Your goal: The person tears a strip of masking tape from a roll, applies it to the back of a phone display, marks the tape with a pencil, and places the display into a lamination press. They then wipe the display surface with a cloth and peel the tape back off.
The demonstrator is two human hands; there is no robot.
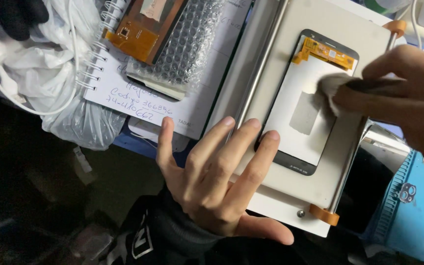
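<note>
A phone screen panel (300,122) lies back side up on a pale flat plate (330,29), its orange flex strip (326,52) at the far end. My left hand (217,176) is spread flat, fingertips pressing the panel's near left edge and the plate. My right hand (408,93) pinches a small white wad of cloth (331,87) with a thin dark tool against the panel's upper right area.
A spiral notebook (138,93) lies to the left with a bubble-wrapped screen part (172,44) on it. A crumpled plastic bag (60,59) and white cable (6,81) sit far left. A blue mat (418,216) is at the right. Orange knobs (324,215) mark the plate's corners.
</note>
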